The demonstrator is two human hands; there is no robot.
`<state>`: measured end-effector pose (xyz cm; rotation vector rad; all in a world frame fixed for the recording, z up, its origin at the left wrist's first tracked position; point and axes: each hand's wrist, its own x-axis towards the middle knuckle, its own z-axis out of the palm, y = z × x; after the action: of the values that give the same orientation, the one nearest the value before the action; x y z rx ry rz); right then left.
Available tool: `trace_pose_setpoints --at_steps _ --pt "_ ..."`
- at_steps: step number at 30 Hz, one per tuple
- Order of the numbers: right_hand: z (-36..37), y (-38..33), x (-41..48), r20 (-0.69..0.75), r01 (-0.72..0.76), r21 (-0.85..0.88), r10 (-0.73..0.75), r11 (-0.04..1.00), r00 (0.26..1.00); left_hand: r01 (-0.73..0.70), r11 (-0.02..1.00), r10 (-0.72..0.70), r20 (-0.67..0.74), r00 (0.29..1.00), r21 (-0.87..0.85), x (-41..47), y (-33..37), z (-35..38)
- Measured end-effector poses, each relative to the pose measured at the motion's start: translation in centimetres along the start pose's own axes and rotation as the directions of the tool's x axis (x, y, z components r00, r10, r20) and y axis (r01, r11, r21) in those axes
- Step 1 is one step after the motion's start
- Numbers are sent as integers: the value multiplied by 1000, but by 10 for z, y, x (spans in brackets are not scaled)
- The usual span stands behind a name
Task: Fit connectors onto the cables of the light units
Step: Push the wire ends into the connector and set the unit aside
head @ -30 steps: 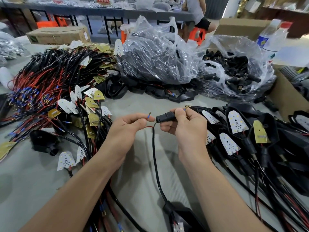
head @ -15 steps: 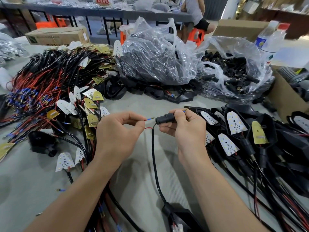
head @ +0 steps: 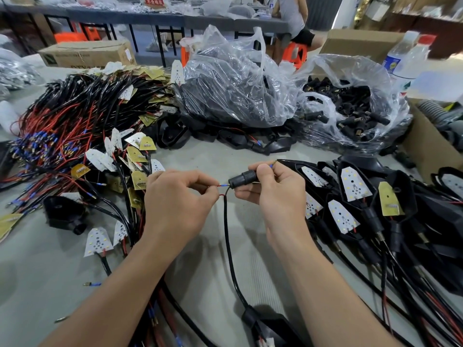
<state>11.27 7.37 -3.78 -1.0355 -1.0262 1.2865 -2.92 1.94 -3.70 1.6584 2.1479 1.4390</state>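
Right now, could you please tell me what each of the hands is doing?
The left hand pinches the red wire.
The right hand grips the black connector.

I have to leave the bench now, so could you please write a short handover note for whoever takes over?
Left hand pinches the red wire behind its blue terminal, whose tip is at the mouth of the black connector.
Right hand holds that connector; a second terminal pokes out past its thumb.
The black cable runs down to the light unit at the near edge.
Done: fitted units piled on the right.
Left: seat this terminal, then the unfitted bundle on the left. Spare connectors are in the clear bag.
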Motion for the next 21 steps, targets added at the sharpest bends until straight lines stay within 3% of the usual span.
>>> trace_pose_setpoints --at_steps 6,10,14,18,21 --pt "-2 0 0 -22 27 -72 -29 997 999 -3 994 1 -17 1000 -108 0 8 -6" --pt "-5 -1 1 -64 9 -10 -9 1000 998 32 980 -15 84 996 -197 0 1 1" --pt "-2 1 -2 -27 57 -119 -60 991 998 32 972 -6 108 994 -233 -3 -1 6" --pt "-1 -2 -1 -17 20 -37 -20 999 1000 76 953 -37 136 990 -294 4 -6 4" --pt "-2 -4 0 -40 -3 29 5 1000 999 186 901 -103 223 969 -392 10 -7 2"
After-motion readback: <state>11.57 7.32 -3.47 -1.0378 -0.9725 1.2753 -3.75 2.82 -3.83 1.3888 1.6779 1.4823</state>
